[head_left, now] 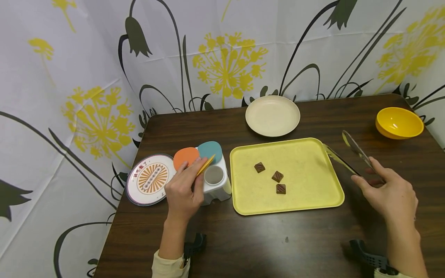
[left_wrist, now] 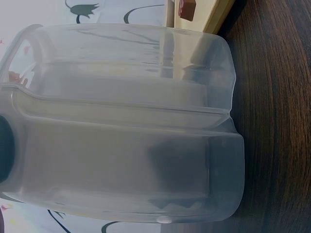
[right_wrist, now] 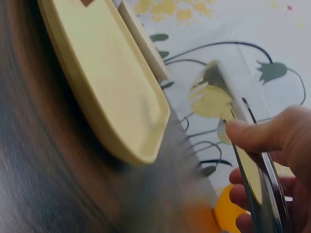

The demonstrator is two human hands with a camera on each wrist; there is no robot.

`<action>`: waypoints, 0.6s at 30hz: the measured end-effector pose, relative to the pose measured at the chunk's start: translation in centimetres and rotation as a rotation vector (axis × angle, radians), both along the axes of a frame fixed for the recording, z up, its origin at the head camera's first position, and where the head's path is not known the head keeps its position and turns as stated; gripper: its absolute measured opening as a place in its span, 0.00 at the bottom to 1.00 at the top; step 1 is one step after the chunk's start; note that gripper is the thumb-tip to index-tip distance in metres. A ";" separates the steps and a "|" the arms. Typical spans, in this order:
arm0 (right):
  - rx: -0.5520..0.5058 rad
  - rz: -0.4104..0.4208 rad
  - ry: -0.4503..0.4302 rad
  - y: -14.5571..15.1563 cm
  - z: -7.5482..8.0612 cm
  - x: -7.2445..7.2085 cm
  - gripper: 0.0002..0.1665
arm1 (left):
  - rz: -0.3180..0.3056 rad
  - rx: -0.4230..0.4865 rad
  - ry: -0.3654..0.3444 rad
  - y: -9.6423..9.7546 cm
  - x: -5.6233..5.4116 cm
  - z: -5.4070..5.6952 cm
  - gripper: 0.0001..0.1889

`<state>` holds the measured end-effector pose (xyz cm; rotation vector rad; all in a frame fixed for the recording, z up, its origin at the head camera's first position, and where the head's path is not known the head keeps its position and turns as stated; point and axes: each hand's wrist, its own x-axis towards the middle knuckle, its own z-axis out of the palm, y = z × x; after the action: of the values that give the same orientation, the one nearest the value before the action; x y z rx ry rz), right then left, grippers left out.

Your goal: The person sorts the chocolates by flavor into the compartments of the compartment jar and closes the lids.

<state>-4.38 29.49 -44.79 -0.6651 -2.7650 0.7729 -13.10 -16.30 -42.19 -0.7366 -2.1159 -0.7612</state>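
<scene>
My left hand (head_left: pixel 184 195) pinches a yellow-orange round lid (head_left: pixel 207 165), tilted up beside a round opening (head_left: pixel 214 175) in a translucent white storage box (head_left: pixel 217 194). Two other lids on the box, one orange (head_left: pixel 186 156) and one teal (head_left: pixel 210 150), lie flat. The left wrist view shows the clear side of the box (left_wrist: pixel 107 160) close up. My right hand (head_left: pixel 393 193) grips metal tongs (right_wrist: pixel 260 189), whose two arms are spread apart with nothing between them, over the table by the right end of the yellow tray (head_left: pixel 306 193).
Three chocolate pieces (head_left: pixel 277 177) lie on the tray. Behind it is a cream plate (head_left: pixel 272 116); a yellow bowl (head_left: pixel 399 123) stands at the back right. Left of the box is a patterned plate (head_left: pixel 153 179). A flowered cloth (head_left: pixel 243 46) hangs along the table's back.
</scene>
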 end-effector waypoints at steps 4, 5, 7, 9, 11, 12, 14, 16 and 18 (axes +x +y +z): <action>0.021 0.092 0.076 -1.0 0.2 -0.4 0.44 | -0.001 0.005 -0.003 0.0 0.0 0.0 0.18; 0.032 0.121 0.095 -1.3 0.2 -0.5 0.43 | -0.001 0.005 -0.003 0.0 0.0 0.0 0.18; 0.054 0.179 0.120 -1.9 0.1 -0.8 0.43 | 0.002 0.005 -0.003 0.0 0.0 0.0 0.18; 0.074 0.231 0.143 -2.7 0.0 -1.1 0.42 | 0.005 0.005 -0.002 0.0 0.0 0.0 0.18; 0.084 0.279 0.152 -3.5 -0.2 -1.3 0.42 | 0.006 0.005 0.000 0.0 0.0 0.0 0.18; 0.090 0.302 0.154 -3.9 -0.3 -1.4 0.41 | 0.007 0.004 0.001 0.0 0.0 0.0 0.18; 0.100 0.352 0.168 -4.6 -0.5 -1.6 0.40 | 0.008 0.003 0.004 0.0 0.0 0.0 0.18; 0.105 0.404 0.168 -5.3 -0.7 -1.8 0.39 | 0.009 0.003 0.007 0.0 0.1 -0.1 0.18; 0.105 0.451 0.163 -5.8 -1.0 -1.9 0.38 | 0.009 0.002 0.010 0.0 0.0 -0.1 0.18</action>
<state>-6.26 23.69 -45.74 0.0488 -2.8055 0.7132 -13.05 -16.29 -42.24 -0.7276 -2.1080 -0.7535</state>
